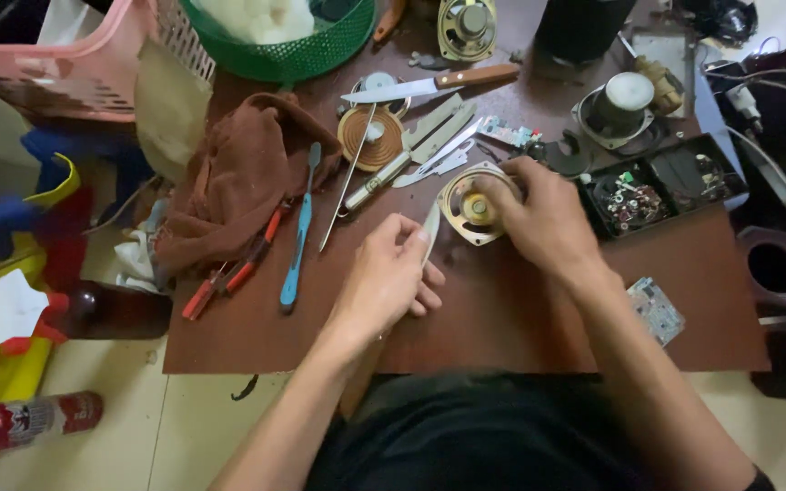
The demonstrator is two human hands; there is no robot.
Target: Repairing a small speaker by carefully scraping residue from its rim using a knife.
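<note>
ok, both forearms come in from the bottom edge and meet mid-table. left hand (391,273) is curled, fingers pinched shut on a thin pale blade (430,229), thumb side up near the tip. right hand (543,216) sits palm down, fingers bent and clamped over the far rim of a small speaker (471,207). hands are near each other, not touching; the blade bridges the gap.

surface is a low brown table (702,300) on a pale tiled floor (184,418). around it: brown cloth (238,177), red pliers (234,268), blue toothbrush (297,241), kitchen knife (429,85) with wooden handle, copper coil (370,136), black parts tray (661,186), green basket (293,45), pink basket (93,64), spray can (25,420) on the floor.

speaker lies flat at table centre, cone facing up, gold centre showing. blade's long axis runs near vertical in view, tip at the speaker's left rim; can't tell if it's under the rim.
</note>
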